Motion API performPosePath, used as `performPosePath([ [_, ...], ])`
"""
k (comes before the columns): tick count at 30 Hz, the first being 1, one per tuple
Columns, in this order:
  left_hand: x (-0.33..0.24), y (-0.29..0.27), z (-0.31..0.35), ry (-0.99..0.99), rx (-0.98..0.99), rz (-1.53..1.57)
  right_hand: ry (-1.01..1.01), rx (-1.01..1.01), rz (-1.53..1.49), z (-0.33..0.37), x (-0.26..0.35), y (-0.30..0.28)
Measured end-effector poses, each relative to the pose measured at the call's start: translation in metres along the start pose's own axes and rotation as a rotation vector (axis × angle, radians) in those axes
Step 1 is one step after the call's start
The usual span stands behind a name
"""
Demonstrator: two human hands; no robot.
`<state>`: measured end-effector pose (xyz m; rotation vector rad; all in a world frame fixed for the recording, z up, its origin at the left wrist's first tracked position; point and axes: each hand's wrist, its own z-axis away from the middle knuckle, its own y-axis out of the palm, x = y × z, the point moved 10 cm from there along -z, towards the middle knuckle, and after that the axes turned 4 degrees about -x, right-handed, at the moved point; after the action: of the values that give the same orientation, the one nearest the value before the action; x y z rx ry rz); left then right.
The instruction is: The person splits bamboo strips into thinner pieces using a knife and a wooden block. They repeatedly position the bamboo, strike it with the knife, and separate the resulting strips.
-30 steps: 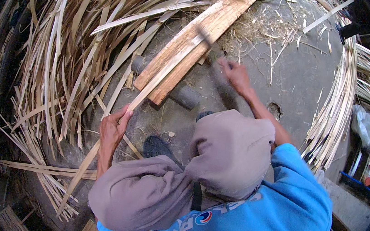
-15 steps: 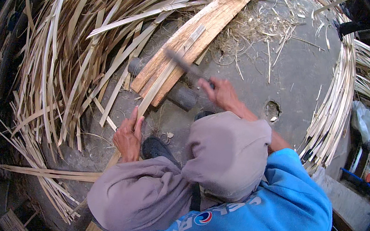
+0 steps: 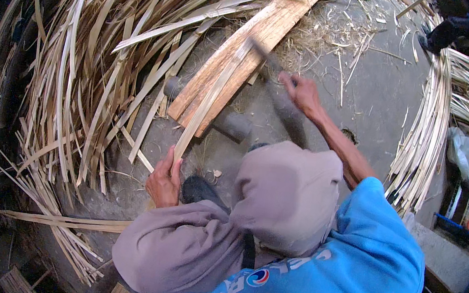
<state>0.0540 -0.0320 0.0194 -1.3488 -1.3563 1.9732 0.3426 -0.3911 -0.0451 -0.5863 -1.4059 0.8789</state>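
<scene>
My left hand (image 3: 165,180) is closed around the near end of a pale bamboo strip (image 3: 191,131). The strip runs away from me, lying along a long wooden board (image 3: 287,15). In my right hand (image 3: 303,92) is the handle of a dark knife (image 3: 267,53); motion blurs its blade. The blade reaches over the right side of the board, near the strip's far part. Whether its edge touches the strip I cannot tell. Under the near end of the board lies a dark round log (image 3: 232,125), sticking out on both sides.
A big heap of split strips (image 3: 101,50) fills the left side. Shavings (image 3: 328,38) litter the floor beyond the board. Bundles of strips (image 3: 422,133) lie at the right, by a clear plastic bag (image 3: 461,150). A dark-clad foot (image 3: 448,35) shows at the far right.
My right hand and the knife have moved away from me and to the right, toward the strip's far part. My left hand stays nearly in place. The dark-clad foot shows more.
</scene>
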Motion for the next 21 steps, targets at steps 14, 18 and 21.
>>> performPosePath([
  [14, 0.000, -0.002, -0.008, -0.020, 0.049, 0.005, -0.140, 0.088, 0.133, 0.010, 0.044, 0.006],
  [18, -0.005, 0.003, -0.011, -0.027, 0.101, -0.016, -0.168, -0.046, 0.137, 0.003, 0.012, 0.009],
  [21, -0.006, -0.005, -0.010, 0.060, 0.008, 0.021, -0.025, -0.093, 0.076, -0.013, 0.009, -0.007],
])
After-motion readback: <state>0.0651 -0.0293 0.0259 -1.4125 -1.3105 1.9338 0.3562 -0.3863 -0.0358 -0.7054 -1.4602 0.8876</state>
